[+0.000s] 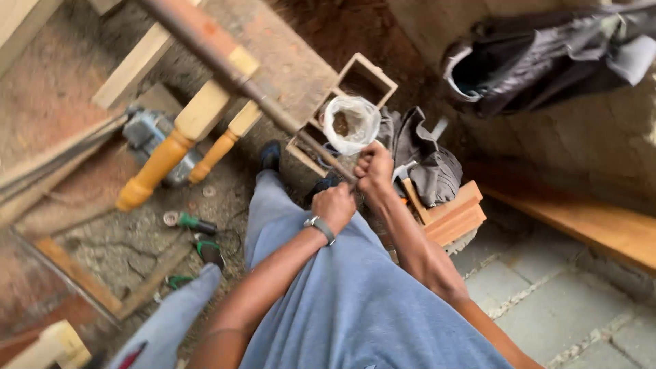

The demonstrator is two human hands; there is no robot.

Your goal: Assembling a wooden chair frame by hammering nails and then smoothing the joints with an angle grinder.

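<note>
Bar: long rusty metal bar (pixel 225 58), running from the upper left down to the hands in front of the person's lap; its lower end is gripped, its upper end runs out of view.
Left hand: left hand (pixel 335 205), with a wristwatch (pixel 320 225) on its wrist, clenched around the bar's lowest part.
Right hand: right hand (pixel 374 171), fist closed on the bar just above the left one, the two nearly touching.
Handling: looks heavy and stiff, with a rough rusted surface unlikely to slip; a two-handed hold near one end seems right, though the long free length would lever hard against the wrists.
Bag: clear plastic bag (pixel 350 123) with dark small contents, just beyond the hands, resting by an open wooden box frame (pixel 369 76); no label can be made out.
Cloth: grey crumpled cloth (pixel 424 154) beside the right hand, above stacked wood blocks (pixel 454 215).
Legs: turned wooden legs (pixel 164 154), orange-tipped, left of the bar.
Floor: small green-handled tools (pixel 198 236) on gritty ground.
Upper right: dark bag (pixel 540 58) against the wall.
</note>
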